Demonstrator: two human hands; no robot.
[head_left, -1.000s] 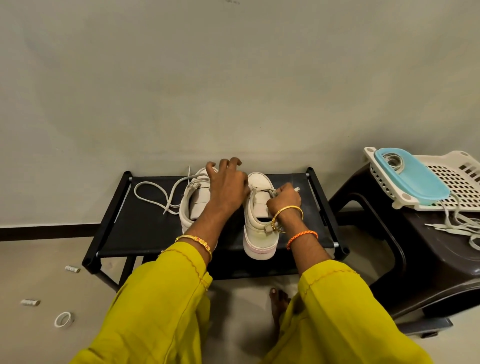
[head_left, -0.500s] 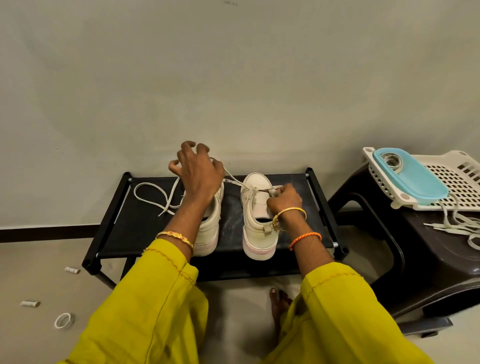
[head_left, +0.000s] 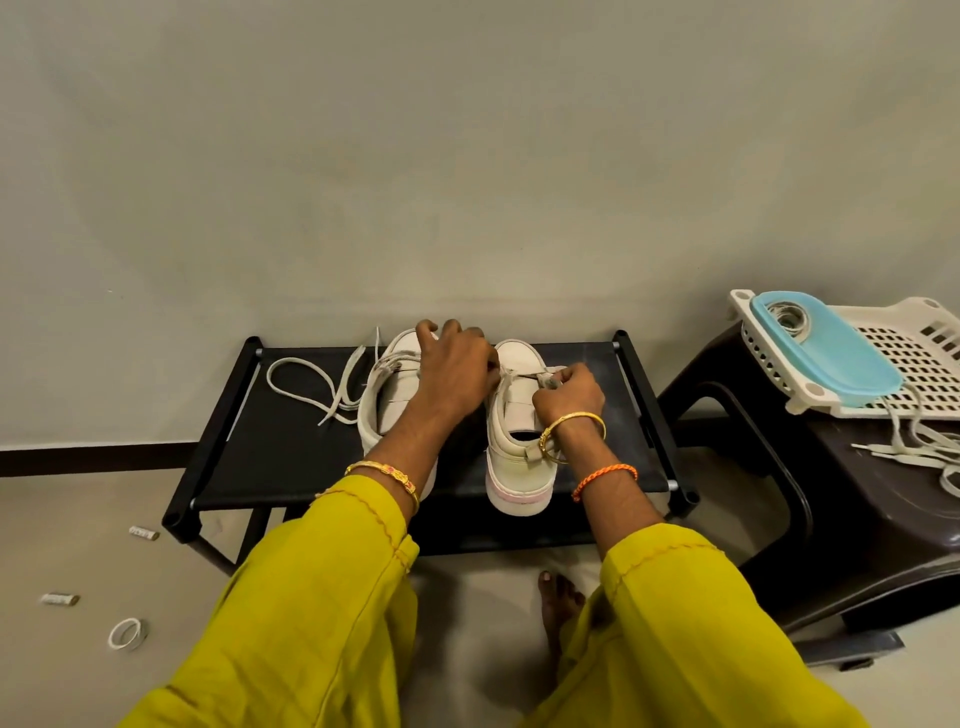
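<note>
While the yellow sleeves (head_left: 337, 597) fill the near view and a bare foot (head_left: 558, 603) rests on the floor between them, the work sits just beyond, on the black shoe rack (head_left: 291, 457). The right-side shoe (head_left: 519, 467) stands there with its heel toward the person, and the lace (head_left: 524, 375) crosses its upper eyelets. The right hand (head_left: 569, 395) has its grip closed on that lace, pinching it at the shoe's right edge. The left hand (head_left: 457, 371) reaches over the left-side shoe (head_left: 387, 395), its thumb side meeting the same lace at the opposite eyelet. I cannot tell whether that grip really pinches it, because the back of the hand hides the spot.

To do this crossing well, I'd say both ends want drawing evenly, flat and untwisted. The shoe should be steadied so it does not slide, and the tip fed cleanly into the next hole.

Farther left on the rack a loose lace (head_left: 301, 382) lies in loops. Off to the right, a dark stool (head_left: 857, 519) carries a white basket (head_left: 924, 358) with a blue lid (head_left: 831, 358) on it.
</note>
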